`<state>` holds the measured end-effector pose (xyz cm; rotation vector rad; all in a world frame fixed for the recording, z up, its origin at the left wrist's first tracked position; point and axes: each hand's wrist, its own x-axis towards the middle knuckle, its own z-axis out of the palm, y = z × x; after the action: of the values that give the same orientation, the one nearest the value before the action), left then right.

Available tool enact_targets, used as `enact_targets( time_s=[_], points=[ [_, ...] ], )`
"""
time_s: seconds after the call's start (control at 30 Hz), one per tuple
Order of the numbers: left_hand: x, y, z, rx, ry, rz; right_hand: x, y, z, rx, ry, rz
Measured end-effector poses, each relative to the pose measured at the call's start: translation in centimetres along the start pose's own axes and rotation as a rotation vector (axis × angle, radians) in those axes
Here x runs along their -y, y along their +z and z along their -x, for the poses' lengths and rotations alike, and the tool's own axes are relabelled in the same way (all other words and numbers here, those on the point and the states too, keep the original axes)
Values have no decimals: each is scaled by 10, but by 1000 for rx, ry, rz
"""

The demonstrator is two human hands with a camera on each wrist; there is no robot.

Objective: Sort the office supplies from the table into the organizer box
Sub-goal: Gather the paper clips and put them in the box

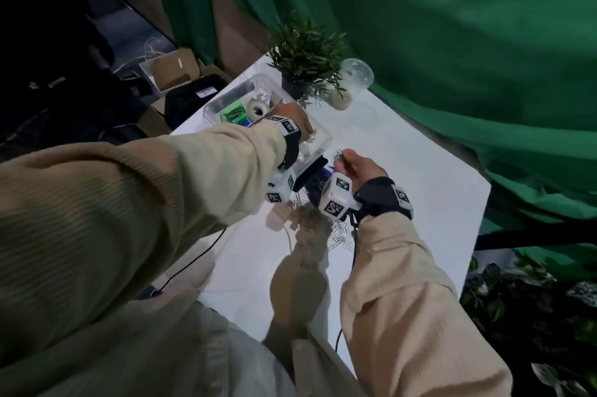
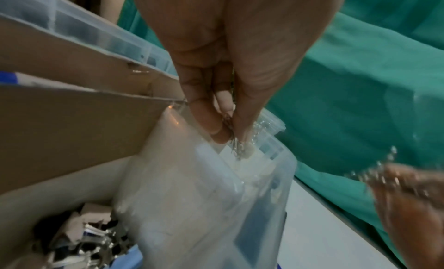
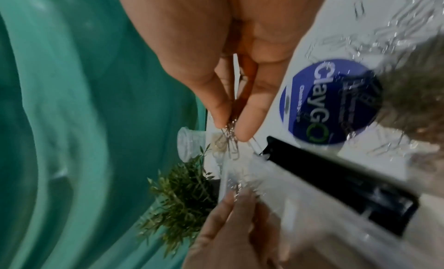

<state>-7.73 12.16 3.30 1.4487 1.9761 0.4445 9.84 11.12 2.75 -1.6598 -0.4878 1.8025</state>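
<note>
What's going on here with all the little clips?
A person is sorting paper clips into a clear organizer box on a white table. The left hand pinches a bunch over the box's near end. The right hand pinches another bunch just beside it. More clips lie loose on the table. Tape already sits in the box.

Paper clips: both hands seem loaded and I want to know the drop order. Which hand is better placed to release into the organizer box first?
Left. The left hand already pinches its paper clips over the organizer box; the right hand holds its bunch just outside the rim.
</note>
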Motion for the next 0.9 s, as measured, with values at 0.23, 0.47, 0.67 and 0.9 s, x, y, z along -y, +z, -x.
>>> enact_targets(
  time_s=[0.23, 0.47, 0.67, 0.9],
  points=[
    [9, -7, -3, 6, 65, 32, 15, 50, -15, -55, -156, 121],
    [26, -12, -3, 3, 59, 134, 10, 73, -36, -89, -292, 579],
    [29, -11, 3, -38, 70, 112, 10, 84, -22, -181, -353, 735],
    [21, -13, 31, -101, 173, -14, 1, 44, -1, -247, -529, 402]
  ],
)
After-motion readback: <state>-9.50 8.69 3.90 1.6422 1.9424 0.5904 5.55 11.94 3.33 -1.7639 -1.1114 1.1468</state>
